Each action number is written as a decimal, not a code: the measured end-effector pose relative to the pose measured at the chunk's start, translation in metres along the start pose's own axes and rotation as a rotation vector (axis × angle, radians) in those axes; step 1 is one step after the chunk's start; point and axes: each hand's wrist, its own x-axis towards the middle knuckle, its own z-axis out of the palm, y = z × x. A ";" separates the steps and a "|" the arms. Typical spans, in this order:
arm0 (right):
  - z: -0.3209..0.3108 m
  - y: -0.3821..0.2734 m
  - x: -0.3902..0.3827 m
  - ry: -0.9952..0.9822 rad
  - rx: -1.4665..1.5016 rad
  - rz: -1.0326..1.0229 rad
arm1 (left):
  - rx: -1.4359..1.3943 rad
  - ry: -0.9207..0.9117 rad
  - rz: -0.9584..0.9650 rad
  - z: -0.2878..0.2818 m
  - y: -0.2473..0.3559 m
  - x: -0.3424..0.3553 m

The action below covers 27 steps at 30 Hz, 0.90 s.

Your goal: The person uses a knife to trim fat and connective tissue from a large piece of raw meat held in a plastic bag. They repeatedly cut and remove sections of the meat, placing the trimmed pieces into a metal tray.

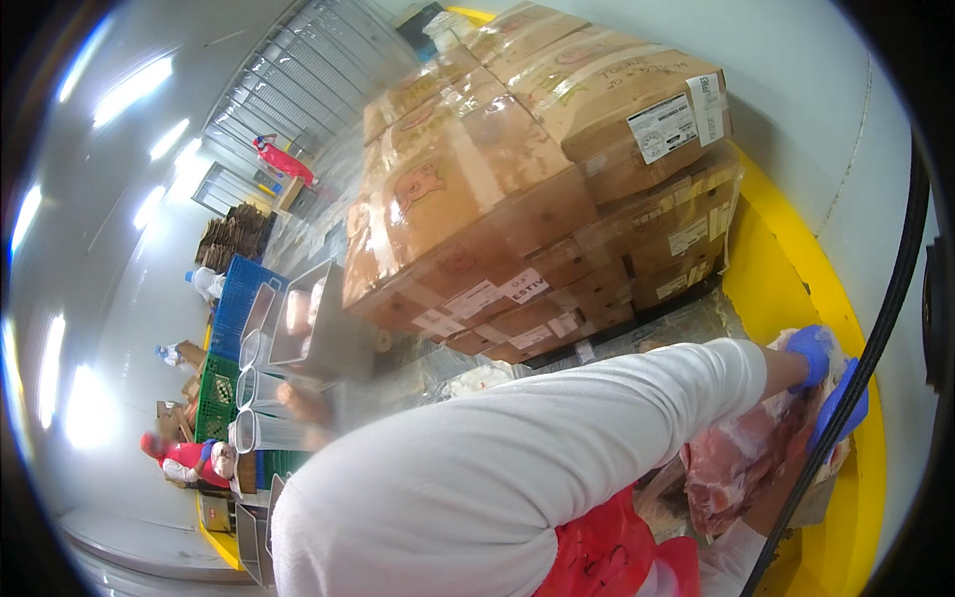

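Note:
A large piece of raw meat [731,463] with pale fat along its edge lies at the lower right, partly over clear plastic and beside a brown cardboard edge [808,505]. My left arm, in a white sleeve, reaches across to it. My left hand [813,354], in a blue glove, is closed on the fatty upper edge. Just below, my right hand [842,406], also blue-gloved, grips the same edge. A black cable [863,373] crosses in front of the right hand, and some fingers are hidden.
Taped cardboard boxes [477,194] stand stacked beyond my arm. A yellow curb [796,249] runs along the white wall. Left of the boxes are a steel tub [343,333] holding meat, a blue crate [239,303] and a green crate [216,398]. A co-worker [189,461] wears a red apron.

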 end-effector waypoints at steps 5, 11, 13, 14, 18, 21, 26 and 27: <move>-0.033 0.029 0.001 0.160 0.184 0.042 | 0.137 -0.150 0.034 0.007 0.054 0.018; 0.000 0.030 -0.004 0.013 0.078 0.042 | 0.321 -0.173 0.028 0.086 -0.009 0.073; 0.000 0.033 -0.006 0.000 0.058 0.052 | 0.059 -0.077 -0.094 0.121 -0.016 0.064; 0.006 0.028 -0.009 -0.003 0.062 0.048 | -0.072 -0.020 -0.154 0.134 -0.021 0.060; -0.034 0.035 0.002 0.126 -0.002 0.030 | 0.069 0.003 0.000 0.123 0.032 0.044; -0.024 0.030 -0.006 0.100 -0.005 0.012 | 0.414 -0.115 0.215 0.103 0.021 0.049; -0.006 0.028 -0.022 0.084 -0.019 0.021 | 0.334 -0.147 0.142 0.086 -0.014 0.043; -0.009 0.030 -0.021 0.106 -0.032 0.017 | 0.306 -0.153 0.163 0.085 -0.010 0.043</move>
